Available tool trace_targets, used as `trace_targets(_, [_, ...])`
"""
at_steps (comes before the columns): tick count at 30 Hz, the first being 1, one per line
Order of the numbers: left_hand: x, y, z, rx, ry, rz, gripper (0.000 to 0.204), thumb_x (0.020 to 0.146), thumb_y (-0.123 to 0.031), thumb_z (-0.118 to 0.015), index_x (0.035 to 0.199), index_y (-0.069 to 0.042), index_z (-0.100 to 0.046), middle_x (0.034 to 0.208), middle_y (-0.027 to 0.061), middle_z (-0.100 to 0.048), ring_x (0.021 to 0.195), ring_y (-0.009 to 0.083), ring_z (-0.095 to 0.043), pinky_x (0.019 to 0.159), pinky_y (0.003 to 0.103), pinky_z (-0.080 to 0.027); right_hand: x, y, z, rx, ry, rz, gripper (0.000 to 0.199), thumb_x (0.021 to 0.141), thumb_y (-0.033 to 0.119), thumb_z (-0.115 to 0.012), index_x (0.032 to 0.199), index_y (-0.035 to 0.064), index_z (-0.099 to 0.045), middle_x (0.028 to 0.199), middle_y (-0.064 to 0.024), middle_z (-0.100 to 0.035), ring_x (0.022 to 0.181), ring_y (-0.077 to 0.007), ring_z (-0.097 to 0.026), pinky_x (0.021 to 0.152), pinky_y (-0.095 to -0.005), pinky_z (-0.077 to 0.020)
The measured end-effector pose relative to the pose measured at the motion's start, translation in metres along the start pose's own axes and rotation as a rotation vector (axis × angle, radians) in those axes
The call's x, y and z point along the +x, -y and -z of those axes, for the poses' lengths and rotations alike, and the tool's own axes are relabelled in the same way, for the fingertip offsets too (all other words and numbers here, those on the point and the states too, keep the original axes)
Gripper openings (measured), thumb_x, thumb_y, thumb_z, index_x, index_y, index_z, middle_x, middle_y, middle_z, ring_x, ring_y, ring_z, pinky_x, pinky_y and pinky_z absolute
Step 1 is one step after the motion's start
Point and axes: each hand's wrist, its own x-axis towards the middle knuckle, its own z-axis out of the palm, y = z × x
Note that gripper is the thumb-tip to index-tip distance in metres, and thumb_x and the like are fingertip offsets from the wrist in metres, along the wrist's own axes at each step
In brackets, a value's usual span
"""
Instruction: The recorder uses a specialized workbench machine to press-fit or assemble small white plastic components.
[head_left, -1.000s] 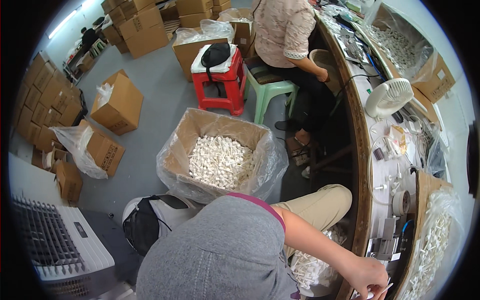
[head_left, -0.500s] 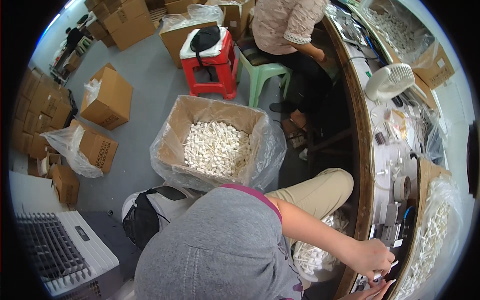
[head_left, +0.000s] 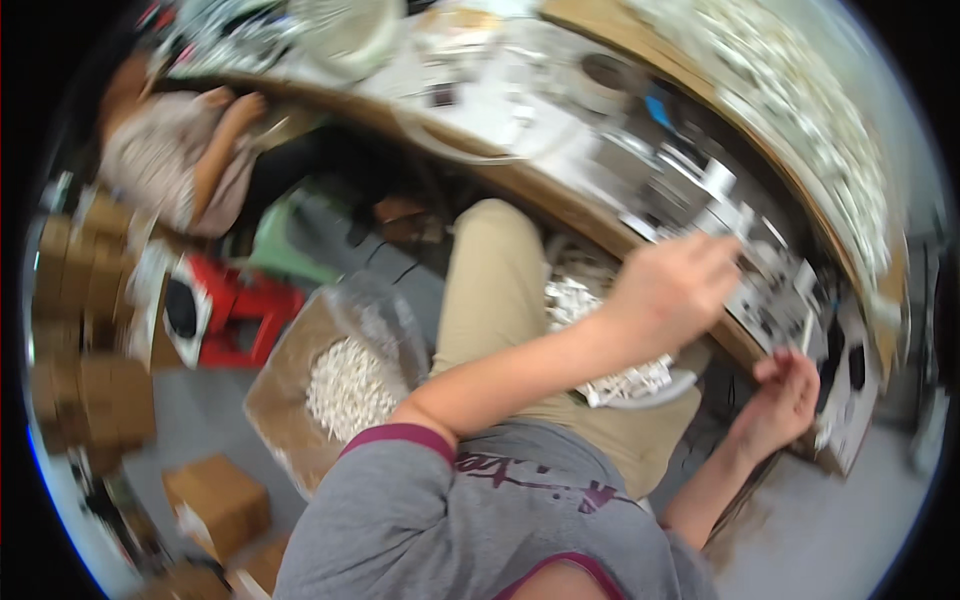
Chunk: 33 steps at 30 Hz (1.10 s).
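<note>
My left hand [head_left: 680, 292] reaches across from the left, over metal fixtures [head_left: 690, 190] on the workbench. Its fingers are bent together at the tips; motion blur hides what they hold, if anything. Nearer the bench's front edge, on the right, is my right hand [head_left: 788, 402], with its fingers curled up. A thin white stick-like part [head_left: 808, 328] stands up at its fingertips, seemingly pinched there. Between my knees, a pale container [head_left: 655, 398] holds many small white parts [head_left: 572, 302], partly hidden by my left forearm.
A long cardboard tray [head_left: 790, 165] of white parts lies along the bench's far side. A roll of tape [head_left: 607, 82] sits on the bench. On the floor stands a plastic-lined carton [head_left: 285, 400] of white parts, near a red stool [head_left: 245, 315]. A co-worker [head_left: 165, 165] sits farther left.
My view has swung round toward the bench, so the room appears turned. My hands were close together at the fixtures; now they are apart, and both show more fully.
</note>
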Motion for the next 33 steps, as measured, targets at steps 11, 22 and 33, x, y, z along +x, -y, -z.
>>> trace_targets(11, [0.014, 0.009, -0.043, 0.096, 0.455, -0.145, 0.018, 0.074, -0.010, -0.072, 0.091, -0.002, -0.071, 0.116, 0.0111, -0.070, 0.063, 0.0229, -0.066, 0.059, 0.033, -0.051, -0.001, 0.019, -0.013, -0.293, 0.162, 0.157, 0.048, 0.087, -0.009, -0.055, 0.135, -0.0085, -0.048, 0.142, -0.0275, -0.044, 0.127, -0.0380, -0.053, 0.094, -0.0382, -0.0557])
trace_targets(22, [0.026, 0.015, -0.046, 0.064, 0.553, -0.050, 0.027, 0.072, -0.013, -0.077, 0.097, -0.006, -0.070, 0.119, 0.0070, -0.069, 0.065, 0.0253, -0.067, 0.064, 0.034, -0.054, 0.011, 0.019, -0.017, -0.204, 0.197, 0.071, 0.059, 0.081, -0.017, -0.063, 0.137, -0.0068, -0.047, 0.141, -0.0281, -0.046, 0.118, -0.0360, -0.060, 0.086, -0.0322, -0.0594])
trace_targets(33, [0.105, 0.028, -0.029, -0.115, 0.412, -0.031, 0.026, 0.077, -0.020, -0.078, 0.102, -0.012, -0.075, 0.102, 0.0051, -0.072, 0.065, 0.0153, -0.066, 0.063, 0.028, -0.053, 0.018, 0.013, -0.014, -0.524, 0.193, 0.089, 0.027, 0.074, -0.001, -0.081, 0.098, 0.0006, -0.070, 0.105, -0.0092, -0.068, 0.074, -0.0118, -0.066, 0.062, -0.0237, -0.0556])
